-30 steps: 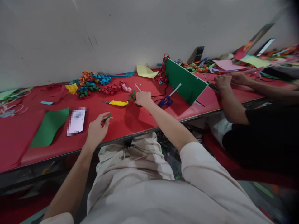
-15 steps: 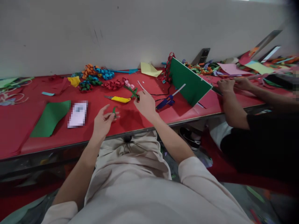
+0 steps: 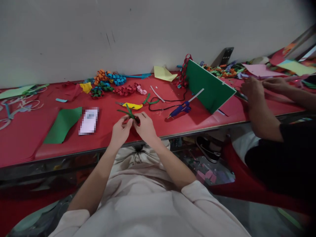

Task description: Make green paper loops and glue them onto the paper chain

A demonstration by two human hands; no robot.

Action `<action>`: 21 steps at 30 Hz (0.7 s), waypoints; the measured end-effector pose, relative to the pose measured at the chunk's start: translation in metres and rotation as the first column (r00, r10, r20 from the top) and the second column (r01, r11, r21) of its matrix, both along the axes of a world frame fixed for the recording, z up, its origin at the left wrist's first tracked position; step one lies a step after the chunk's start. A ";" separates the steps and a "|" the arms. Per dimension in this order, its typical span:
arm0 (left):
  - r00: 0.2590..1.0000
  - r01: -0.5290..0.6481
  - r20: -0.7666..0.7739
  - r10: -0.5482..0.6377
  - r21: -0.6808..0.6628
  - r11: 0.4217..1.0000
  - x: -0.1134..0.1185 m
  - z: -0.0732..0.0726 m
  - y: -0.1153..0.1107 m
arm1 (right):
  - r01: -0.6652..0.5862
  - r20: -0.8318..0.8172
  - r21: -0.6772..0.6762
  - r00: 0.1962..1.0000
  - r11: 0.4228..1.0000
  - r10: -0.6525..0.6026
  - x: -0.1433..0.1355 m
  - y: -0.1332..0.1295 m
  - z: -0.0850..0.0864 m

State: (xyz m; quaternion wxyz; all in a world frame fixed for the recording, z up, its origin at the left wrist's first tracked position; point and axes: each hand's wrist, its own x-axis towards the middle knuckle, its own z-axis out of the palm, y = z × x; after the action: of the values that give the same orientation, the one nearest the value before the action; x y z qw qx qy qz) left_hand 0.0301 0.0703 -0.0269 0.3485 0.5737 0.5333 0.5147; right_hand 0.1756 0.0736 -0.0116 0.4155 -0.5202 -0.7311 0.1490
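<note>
Both hands meet just above the front part of the red table [image 3: 106,112]. Between the fingertips of my left hand [image 3: 120,132] and my right hand [image 3: 146,127] are narrow green paper strips [image 3: 129,110], whose ends stick up and out to the left. Fingers of each hand are closed on them; a dark spot by the right fingertips is too small to make out. More green strips [image 3: 148,99] lie on the tabletop behind the right hand. Just beyond the fingers rests a yellow craft knife [image 3: 133,106]. A blue glue gun [image 3: 181,108] with a white stick lies farther right.
A green board [image 3: 207,87] leans upright at right. Curled paper chains [image 3: 108,79] lie along the back. Left are green paper [image 3: 64,125] and a blurred-out phone-like rectangle [image 3: 89,121]. A co-worker's hands [image 3: 254,89] work at far right. A black cord [image 3: 170,107] crosses the table.
My right hand has come back toward me from the strips on the table. My left hand has moved right to meet it, and both now hold green strips together. The view has shifted slightly.
</note>
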 end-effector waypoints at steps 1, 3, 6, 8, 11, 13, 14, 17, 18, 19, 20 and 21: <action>1.000 -0.006 0.007 0.006 0.000 1.000 0.002 0.001 0.002 | -0.030 0.023 -0.002 0.999 1.000 0.030 0.000 -0.003 0.002; 0.997 0.002 0.075 0.000 -0.021 1.000 0.005 0.006 0.008 | -0.078 0.049 -0.004 0.996 0.997 0.078 0.002 -0.005 0.005; 0.995 0.010 0.100 -0.004 -0.064 0.998 0.004 0.015 0.020 | -0.116 0.034 -0.004 0.993 0.993 0.116 0.011 -0.002 0.008; 0.998 -0.004 -0.064 0.000 -0.051 0.999 -0.004 0.021 0.027 | -0.072 0.051 -0.022 0.996 0.997 0.073 0.020 0.002 0.011; 0.882 0.066 -0.468 -0.062 -0.008 0.998 -0.019 0.025 0.033 | 0.083 0.191 -0.059 0.979 0.995 -0.071 0.035 0.006 0.014; 0.755 0.127 -0.651 -0.074 0.035 0.991 -0.029 0.028 0.032 | 0.168 0.311 -0.075 0.940 0.983 -0.137 0.041 0.005 0.014; 0.711 0.143 -0.700 -0.062 0.058 0.988 -0.033 0.031 0.032 | 0.191 0.360 -0.082 0.921 0.978 -0.150 0.043 0.005 0.013; 0.658 0.163 -0.753 -0.022 0.114 0.980 -0.039 0.051 0.043 | 0.223 0.421 -0.095 0.892 0.970 -0.164 0.046 0.003 0.007; 0.649 0.173 -0.761 -0.011 0.133 0.976 -0.037 0.060 0.053 | 0.232 0.417 -0.099 0.893 0.968 -0.172 0.047 0.002 0.005; 0.652 0.185 -0.758 0.001 0.160 0.970 -0.032 0.070 0.067 | 0.244 0.404 -0.104 0.896 0.964 -0.183 0.048 0.002 0.003; 0.665 0.203 -0.747 0.007 0.190 0.961 -0.024 0.080 0.085 | 0.256 0.385 -0.111 0.902 0.960 -0.196 0.048 0.001 0.001; 0.689 0.223 -0.725 0.007 0.221 0.950 -0.014 0.087 0.106 | 0.266 0.363 -0.119 0.908 0.957 -0.207 0.049 0.001 0.000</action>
State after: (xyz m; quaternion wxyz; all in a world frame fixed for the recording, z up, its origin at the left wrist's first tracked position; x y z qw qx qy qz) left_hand 0.0165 0.1761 0.0604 0.0540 0.8041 0.5098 0.3009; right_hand 0.2251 0.0746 -0.0120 0.2505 -0.6559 -0.7092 0.0636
